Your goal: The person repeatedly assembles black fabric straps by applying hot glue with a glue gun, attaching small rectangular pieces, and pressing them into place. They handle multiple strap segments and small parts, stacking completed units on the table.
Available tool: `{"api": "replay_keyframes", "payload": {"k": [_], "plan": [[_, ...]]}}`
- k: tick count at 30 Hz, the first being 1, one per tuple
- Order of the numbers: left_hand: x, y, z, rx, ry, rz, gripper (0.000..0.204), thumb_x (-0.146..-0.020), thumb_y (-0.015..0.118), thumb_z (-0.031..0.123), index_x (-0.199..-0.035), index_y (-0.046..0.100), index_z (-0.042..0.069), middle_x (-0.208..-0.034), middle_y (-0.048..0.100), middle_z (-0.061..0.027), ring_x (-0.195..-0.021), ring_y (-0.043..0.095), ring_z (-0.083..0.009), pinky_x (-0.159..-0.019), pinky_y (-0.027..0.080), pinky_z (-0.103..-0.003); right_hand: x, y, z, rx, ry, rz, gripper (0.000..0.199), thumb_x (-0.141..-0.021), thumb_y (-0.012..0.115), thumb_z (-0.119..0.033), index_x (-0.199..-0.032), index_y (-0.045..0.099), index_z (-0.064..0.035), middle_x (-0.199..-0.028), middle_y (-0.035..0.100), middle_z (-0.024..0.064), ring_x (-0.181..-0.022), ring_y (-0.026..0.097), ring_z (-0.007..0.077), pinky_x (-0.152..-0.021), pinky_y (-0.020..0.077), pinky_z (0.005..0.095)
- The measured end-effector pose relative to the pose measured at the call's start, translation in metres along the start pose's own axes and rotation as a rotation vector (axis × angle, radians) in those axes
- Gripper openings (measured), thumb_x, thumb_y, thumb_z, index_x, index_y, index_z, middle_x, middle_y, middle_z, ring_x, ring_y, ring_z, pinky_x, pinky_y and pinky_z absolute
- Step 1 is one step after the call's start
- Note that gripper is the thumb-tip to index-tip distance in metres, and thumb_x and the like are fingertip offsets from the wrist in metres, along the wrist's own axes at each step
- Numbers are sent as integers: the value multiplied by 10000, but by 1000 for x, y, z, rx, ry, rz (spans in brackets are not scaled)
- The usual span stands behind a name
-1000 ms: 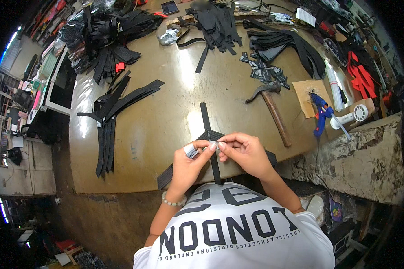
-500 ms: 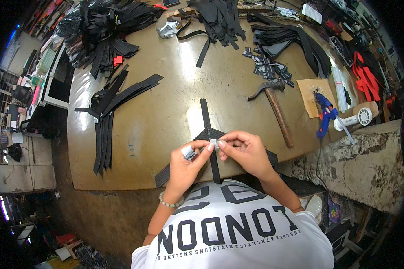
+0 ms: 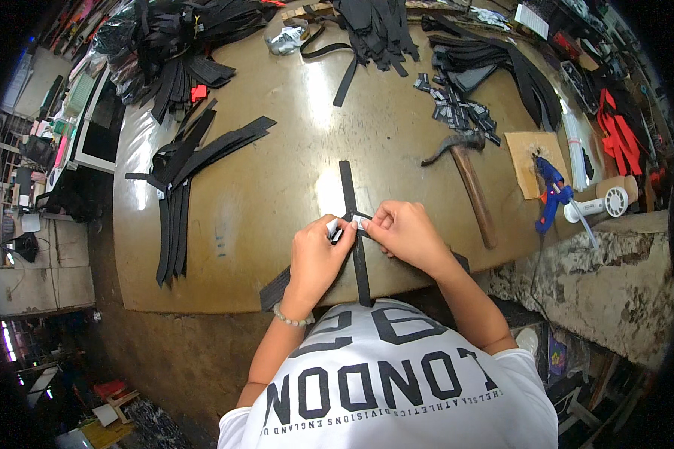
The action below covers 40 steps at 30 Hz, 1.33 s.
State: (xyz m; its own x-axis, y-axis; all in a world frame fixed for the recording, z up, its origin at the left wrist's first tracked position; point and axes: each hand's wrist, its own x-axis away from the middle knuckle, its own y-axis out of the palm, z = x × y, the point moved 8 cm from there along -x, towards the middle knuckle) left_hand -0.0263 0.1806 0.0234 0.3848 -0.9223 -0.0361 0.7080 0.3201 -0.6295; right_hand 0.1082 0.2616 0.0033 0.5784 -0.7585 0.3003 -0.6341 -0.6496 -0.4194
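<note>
At the table's near edge, a narrow black strap (image 3: 362,273) runs straight away from me across other black webbing straps (image 3: 275,290) that angle out to both sides. My left hand (image 3: 313,253) and my right hand (image 3: 406,236) meet over the crossing. Between their thumbs and fingertips they pinch a small white label (image 3: 358,221) against the straps. More small pale labels (image 3: 332,227) stick up between the fingers of my left hand. My fingers hide most of the crossing.
A hammer (image 3: 469,183) lies to the right, below a pile of small dark labels (image 3: 457,108). Beyond it are a blue glue gun (image 3: 550,194) on cardboard (image 3: 518,153) and a white handheld fan (image 3: 599,203). Black straps (image 3: 176,194) lie left; further bundles (image 3: 371,34) lie at the back.
Both hands have moved slightly away from me, up to the strap crossing, carrying the label onto it. The fingers of my right hand have curled in more.
</note>
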Motion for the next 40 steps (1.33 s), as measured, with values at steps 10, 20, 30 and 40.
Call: {"api": "replay_keyframes", "payload": {"k": [10, 20, 30, 40], "plan": [[-7, -3, -13, 94, -117, 25, 281, -851, 748, 217, -837, 539, 29, -582, 563, -133, -489, 500, -157, -491, 423, -339, -3, 1, 5, 58, -48, 89, 253, -807, 736, -236, -740, 660, -4, -657, 664, 164, -603, 668, 303, -580, 515, 387], [13, -17, -6, 149, -18, -93, 169, -821, 760, 98, -889, 620, 31, -687, 588, -74, -604, 519, -121, -579, 445, -269, -3, 3, 6, 120, -43, 105, 247, -796, 739, -248, -733, 669, -20, -669, 673, 155, -630, 676, 317, -597, 519, 407], [16, -8, 6, 59, 229, 95, 129, -762, 734, 5, -882, 689, 24, -807, 675, -103, -705, 636, -228, -627, 493, -315, -2, 0, 3, 111, -52, 120, 248, -785, 746, -247, -723, 667, -20, -682, 676, 162, -647, 678, 319, -608, 518, 402], [-5, -8, -9, 15, -98, 1, 198, -770, 786, 129, -914, 712, 15, -639, 608, -99, -562, 493, -108, -536, 426, -282, 6, -3, -12, 359, -163, 165, 314, -793, 770, -239, -943, 635, 2, -677, 663, 130, -594, 649, 231, -562, 478, 326]]}}
